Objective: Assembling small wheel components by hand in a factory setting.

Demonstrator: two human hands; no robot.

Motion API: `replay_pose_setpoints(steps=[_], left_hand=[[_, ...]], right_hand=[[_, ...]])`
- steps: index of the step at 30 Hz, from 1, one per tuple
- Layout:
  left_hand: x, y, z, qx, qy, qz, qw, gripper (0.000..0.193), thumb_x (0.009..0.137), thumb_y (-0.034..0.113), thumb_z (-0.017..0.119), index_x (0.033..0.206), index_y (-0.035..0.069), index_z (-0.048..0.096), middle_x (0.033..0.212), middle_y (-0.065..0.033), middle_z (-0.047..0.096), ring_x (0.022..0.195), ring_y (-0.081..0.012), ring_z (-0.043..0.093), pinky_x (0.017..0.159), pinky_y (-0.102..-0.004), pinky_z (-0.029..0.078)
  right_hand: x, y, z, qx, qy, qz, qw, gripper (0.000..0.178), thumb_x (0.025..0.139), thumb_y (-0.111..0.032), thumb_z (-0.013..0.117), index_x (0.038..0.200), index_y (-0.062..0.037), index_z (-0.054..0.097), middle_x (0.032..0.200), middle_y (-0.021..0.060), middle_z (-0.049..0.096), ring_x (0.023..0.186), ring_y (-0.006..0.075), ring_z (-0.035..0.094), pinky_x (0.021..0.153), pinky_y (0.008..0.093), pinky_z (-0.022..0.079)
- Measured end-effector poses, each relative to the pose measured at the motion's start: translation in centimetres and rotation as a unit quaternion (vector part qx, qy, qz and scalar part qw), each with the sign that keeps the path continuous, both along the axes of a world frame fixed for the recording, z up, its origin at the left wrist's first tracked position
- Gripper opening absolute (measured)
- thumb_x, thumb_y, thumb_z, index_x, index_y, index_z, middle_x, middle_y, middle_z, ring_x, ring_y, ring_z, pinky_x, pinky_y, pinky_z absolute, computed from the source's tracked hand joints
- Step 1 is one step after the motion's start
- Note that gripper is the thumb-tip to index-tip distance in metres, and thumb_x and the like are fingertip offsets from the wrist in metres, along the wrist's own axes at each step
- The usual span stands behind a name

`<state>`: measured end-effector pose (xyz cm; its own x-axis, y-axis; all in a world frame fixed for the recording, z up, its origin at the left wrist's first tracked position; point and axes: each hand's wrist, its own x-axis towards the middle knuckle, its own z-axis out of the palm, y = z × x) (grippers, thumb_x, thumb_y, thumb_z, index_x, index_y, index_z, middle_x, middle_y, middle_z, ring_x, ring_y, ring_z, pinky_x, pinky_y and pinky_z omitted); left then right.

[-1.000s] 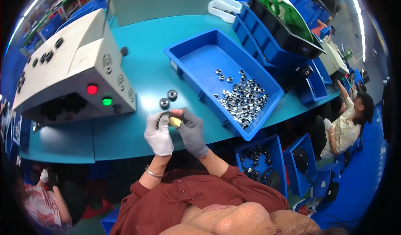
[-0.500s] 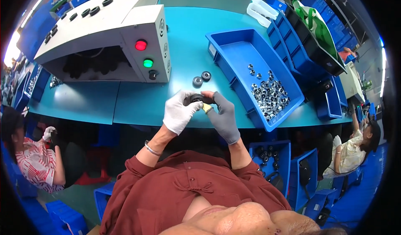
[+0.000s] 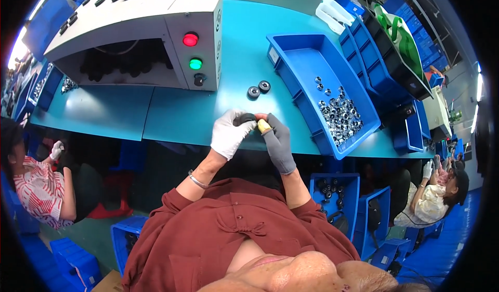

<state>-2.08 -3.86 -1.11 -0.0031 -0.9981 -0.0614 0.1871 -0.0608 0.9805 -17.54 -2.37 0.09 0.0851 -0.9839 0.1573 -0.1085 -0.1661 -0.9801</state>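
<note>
My left hand (image 3: 227, 136), in a white glove, is closed around a small black wheel (image 3: 244, 119) above the front of the table. From the other side my right hand (image 3: 279, 142), in a grey glove with bare fingertips, pinches at the wheel's right edge. A yellow covering (image 3: 264, 126) wraps the right thumb. The fingers hide much of the wheel. Just beyond my hands, two more black wheels with grey centres, a nearer one (image 3: 253, 93) and a farther one (image 3: 264, 87), lie on the table.
A white machine (image 3: 208, 32) with a dark opening stands at left, black rings on top. At right a blue bin (image 3: 306, 92) holds many shiny metal parts (image 3: 340, 118). Stacked blue crates (image 3: 364, 58) stand beyond it. Below, another bin (image 3: 332, 176) holds black wheels. Co-workers sit either side.
My view has shifted slightly, so the table things sit higher and farther right. The wheel has turned between my hands, and the right thumb has lifted toward its edge.
</note>
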Motion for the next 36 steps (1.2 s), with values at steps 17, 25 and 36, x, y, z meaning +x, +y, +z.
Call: replay_pose_setpoints(steps=[17, 25, 36], left_hand=[[0.8, 1.1, -0.2, 0.061, 0.075, -0.035, 0.995, 0.022, 0.097, 0.012, 0.067, 0.107, -0.006, 0.065, 0.086, -0.009, 0.068, 0.072, -0.0125, 0.065, 0.066, -0.0249, 0.054], [-0.3, 0.8, 1.6, 0.018, -0.028, -0.048, 0.998, 0.021, 0.09, 0.001, 0.071, 0.108, -0.006, 0.065, 0.088, -0.0103, 0.071, 0.073, -0.0123, 0.067, 0.067, -0.0254, 0.056], [-1.2, 0.2, -0.7, 0.033, 0.063, -0.003, 0.997, 0.017, 0.094, 0.004, 0.068, 0.107, -0.005, 0.064, 0.094, -0.0118, 0.071, 0.077, -0.0173, 0.07, 0.071, -0.029, 0.06]], right_hand=[[-0.1, 0.1, -0.1, 0.079, -0.159, 0.022, 0.984, 0.025, 0.102, -0.011, 0.053, 0.115, 0.005, 0.067, 0.094, 0.0035, 0.068, 0.085, 0.0083, 0.059, 0.078, 0.0232, 0.047], [-0.7, 0.2, -0.2, 0.021, -0.014, -0.022, 0.999, 0.022, 0.096, -0.005, 0.054, 0.111, 0.0035, 0.069, 0.09, 0.002, 0.066, 0.079, 0.0071, 0.056, 0.073, 0.0231, 0.045], [0.3, -0.3, -1.8, -0.001, -0.037, -0.056, 0.998, 0.024, 0.094, 0.0, 0.052, 0.111, 0.0043, 0.068, 0.096, 0.0043, 0.067, 0.085, 0.0074, 0.057, 0.074, 0.0229, 0.047]])
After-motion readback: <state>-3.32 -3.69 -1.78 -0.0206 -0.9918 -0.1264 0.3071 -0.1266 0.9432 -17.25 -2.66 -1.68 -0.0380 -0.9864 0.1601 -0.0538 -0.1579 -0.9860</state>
